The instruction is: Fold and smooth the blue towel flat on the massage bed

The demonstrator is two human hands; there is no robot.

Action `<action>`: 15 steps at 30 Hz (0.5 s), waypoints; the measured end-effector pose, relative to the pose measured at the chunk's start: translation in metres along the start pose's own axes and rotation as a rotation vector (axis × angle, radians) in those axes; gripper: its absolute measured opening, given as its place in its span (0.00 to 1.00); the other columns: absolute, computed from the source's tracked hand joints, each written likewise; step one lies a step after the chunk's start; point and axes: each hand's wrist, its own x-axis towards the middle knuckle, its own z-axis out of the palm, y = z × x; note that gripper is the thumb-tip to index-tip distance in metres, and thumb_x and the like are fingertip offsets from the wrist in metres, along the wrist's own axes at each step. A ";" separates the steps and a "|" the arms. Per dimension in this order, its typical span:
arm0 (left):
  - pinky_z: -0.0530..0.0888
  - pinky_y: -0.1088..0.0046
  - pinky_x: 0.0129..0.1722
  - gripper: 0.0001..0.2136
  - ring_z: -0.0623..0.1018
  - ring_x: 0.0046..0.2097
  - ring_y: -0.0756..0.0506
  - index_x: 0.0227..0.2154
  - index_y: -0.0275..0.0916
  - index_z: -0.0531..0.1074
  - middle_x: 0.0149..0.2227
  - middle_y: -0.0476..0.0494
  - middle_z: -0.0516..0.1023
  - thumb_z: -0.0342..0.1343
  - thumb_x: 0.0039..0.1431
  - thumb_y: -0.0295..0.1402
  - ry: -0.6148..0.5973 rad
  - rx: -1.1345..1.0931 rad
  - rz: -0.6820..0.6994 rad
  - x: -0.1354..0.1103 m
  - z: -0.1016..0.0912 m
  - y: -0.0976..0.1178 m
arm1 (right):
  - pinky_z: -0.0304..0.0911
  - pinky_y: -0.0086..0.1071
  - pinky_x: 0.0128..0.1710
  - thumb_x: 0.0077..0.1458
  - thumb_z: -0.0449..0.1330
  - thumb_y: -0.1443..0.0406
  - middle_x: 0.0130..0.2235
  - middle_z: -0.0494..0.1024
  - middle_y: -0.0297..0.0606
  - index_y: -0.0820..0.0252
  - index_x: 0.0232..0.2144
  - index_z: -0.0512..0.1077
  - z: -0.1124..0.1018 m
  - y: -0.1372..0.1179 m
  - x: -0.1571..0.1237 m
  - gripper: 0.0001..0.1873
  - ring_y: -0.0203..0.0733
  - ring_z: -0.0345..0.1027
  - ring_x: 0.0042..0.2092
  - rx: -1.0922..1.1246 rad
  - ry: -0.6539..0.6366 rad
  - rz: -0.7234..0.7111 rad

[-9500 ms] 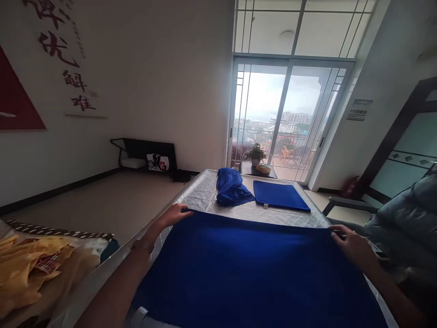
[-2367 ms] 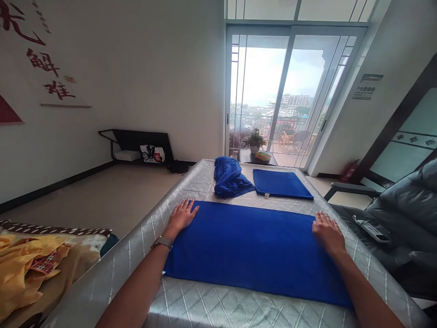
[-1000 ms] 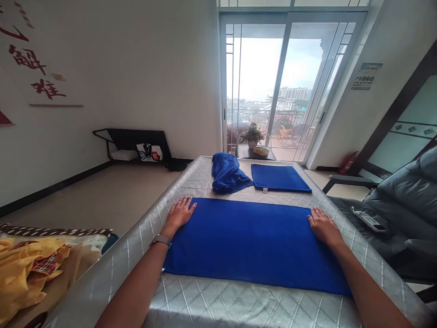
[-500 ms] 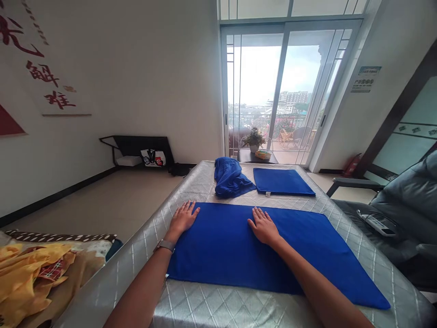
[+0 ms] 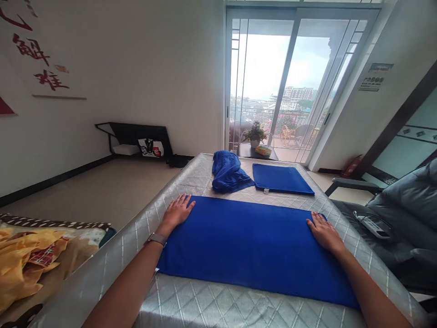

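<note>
A long blue cloth (image 5: pixel 239 246) lies spread flat across a silver quilted cover (image 5: pixel 205 303). On its far left corner rests my left hand (image 5: pixel 178 211), palm down with the fingers stretched out. My right hand (image 5: pixel 324 231) lies flat on the far right corner, fingers extended as well. Neither hand grips anything. Beyond the spread cloth, a folded blue cloth (image 5: pixel 283 178) with a small white tag lies flat. To its left sits a crumpled blue cloth (image 5: pixel 228 173) in a loose heap.
A dark padded armchair (image 5: pixel 406 214) stands at the right, with a power strip (image 5: pixel 373 225) on it. Yellow fabric (image 5: pixel 27 259) lies at the lower left. Past the far edge, a small table holds a potted plant (image 5: pixel 255 133) before a sliding glass door (image 5: pixel 290 54).
My right hand has slid rightward from the middle of the blue cloth to its far right corner. My left hand stays on the left corner. The view has tilted slightly down.
</note>
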 end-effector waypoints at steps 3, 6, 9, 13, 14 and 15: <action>0.48 0.54 0.68 0.30 0.50 0.71 0.40 0.69 0.39 0.51 0.71 0.40 0.49 0.33 0.71 0.49 -0.011 -0.014 -0.002 0.001 0.001 -0.001 | 0.40 0.45 0.69 0.65 0.32 0.52 0.72 0.47 0.45 0.72 0.70 0.46 0.002 0.015 0.002 0.39 0.47 0.38 0.71 0.032 0.013 0.056; 0.49 0.55 0.68 0.30 0.50 0.71 0.41 0.69 0.40 0.51 0.71 0.41 0.49 0.33 0.71 0.48 -0.017 -0.010 -0.013 0.002 0.001 -0.002 | 0.39 0.45 0.69 0.65 0.32 0.51 0.71 0.47 0.46 0.72 0.70 0.47 0.002 0.012 0.000 0.40 0.47 0.38 0.71 0.053 0.019 0.054; 0.48 0.54 0.68 0.29 0.50 0.71 0.41 0.69 0.40 0.51 0.71 0.40 0.49 0.33 0.71 0.47 -0.027 0.020 -0.012 0.002 -0.002 -0.002 | 0.39 0.44 0.69 0.65 0.32 0.51 0.71 0.47 0.45 0.71 0.70 0.47 0.000 0.008 -0.001 0.40 0.46 0.39 0.71 0.065 0.024 0.049; 0.44 0.50 0.68 0.27 0.50 0.71 0.39 0.69 0.41 0.54 0.71 0.40 0.51 0.33 0.72 0.45 -0.059 0.062 -0.046 0.002 -0.012 0.008 | 0.39 0.45 0.69 0.65 0.32 0.52 0.71 0.47 0.46 0.72 0.69 0.48 0.001 0.007 -0.001 0.40 0.47 0.39 0.71 0.068 0.035 0.050; 0.44 0.50 0.68 0.28 0.50 0.71 0.38 0.68 0.39 0.55 0.70 0.38 0.52 0.33 0.72 0.45 -0.049 0.063 -0.060 0.001 -0.014 0.015 | 0.40 0.45 0.69 0.65 0.32 0.52 0.71 0.48 0.46 0.73 0.69 0.48 0.001 0.007 -0.001 0.40 0.47 0.39 0.71 0.070 0.042 0.052; 0.44 0.50 0.68 0.28 0.50 0.71 0.38 0.68 0.37 0.56 0.70 0.36 0.53 0.33 0.72 0.46 -0.027 0.058 -0.059 0.001 -0.016 0.026 | 0.40 0.45 0.69 0.65 0.33 0.52 0.71 0.48 0.46 0.73 0.69 0.48 0.002 0.007 -0.001 0.39 0.47 0.40 0.71 0.071 0.049 0.054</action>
